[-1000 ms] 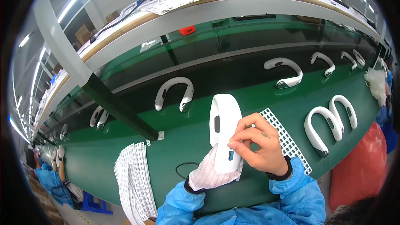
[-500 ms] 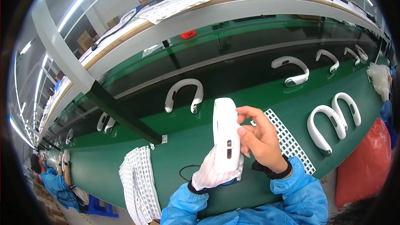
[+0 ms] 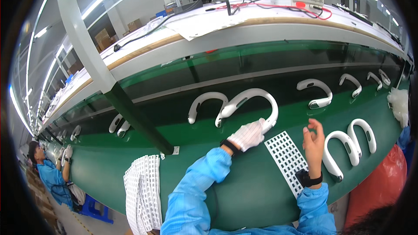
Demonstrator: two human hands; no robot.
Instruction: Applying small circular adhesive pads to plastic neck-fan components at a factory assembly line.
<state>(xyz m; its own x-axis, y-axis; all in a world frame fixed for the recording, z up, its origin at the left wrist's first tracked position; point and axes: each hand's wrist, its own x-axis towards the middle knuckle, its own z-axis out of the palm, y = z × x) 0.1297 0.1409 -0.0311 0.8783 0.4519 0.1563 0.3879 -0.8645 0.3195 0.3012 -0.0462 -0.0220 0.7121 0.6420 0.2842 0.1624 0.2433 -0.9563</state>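
Note:
My left hand (image 3: 248,135), in a pale striped glove, is closed on the near end of a white U-shaped neckband device (image 3: 271,103). That neckband lies on the dark strip at the back of the green bench, its other end against a similar neckband (image 3: 204,99). My right hand (image 3: 314,141) is bare and raised, its fingers loosely bent and apart, with nothing visible in them. Below it lies a perforated-looking sheet of small dark labels (image 3: 285,159). Two more white neckbands (image 3: 337,137) (image 3: 367,132) rest just right of that hand.
A stack of label sheets (image 3: 143,191) lies at the left, by a dark green post (image 3: 135,117). More neckbands (image 3: 320,103) stand along the back strip. Overhead, a shelf (image 3: 252,28) carries cables and a power supply. A red bag (image 3: 379,187) is at right; a co-worker (image 3: 54,176) at far left.
My left hand has carried the neckband away from me, onto the back strip beside another one. My right hand has let go of it and moved right. The view has tilted up.

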